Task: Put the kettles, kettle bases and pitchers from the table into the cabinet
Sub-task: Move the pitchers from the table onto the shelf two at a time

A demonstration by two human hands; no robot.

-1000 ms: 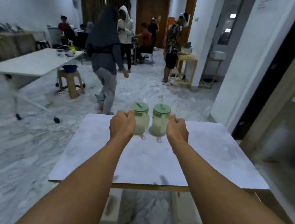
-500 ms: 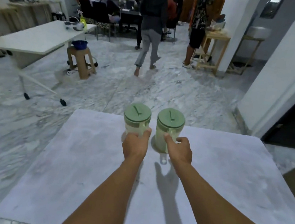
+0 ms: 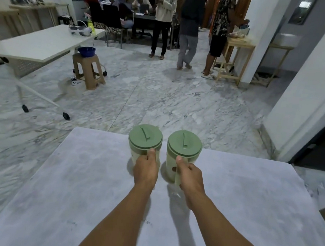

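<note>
Two green-lidded pitchers gripped on a grey table (image 3: 69, 183).
Left hand (image 3: 145, 169) grips the left pitcher (image 3: 145, 141) by its near-side handle; right hand (image 3: 190, 173) likewise grips the right pitcher (image 3: 184, 147).

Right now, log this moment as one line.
left hand: grips left pitcher handle | right hand: grips right pitcher handle | lids on, upright | table: nothing else visible

Two green-lidded pitchers (image 3: 144, 147) (image 3: 183, 155) upright, side by side.
</note>
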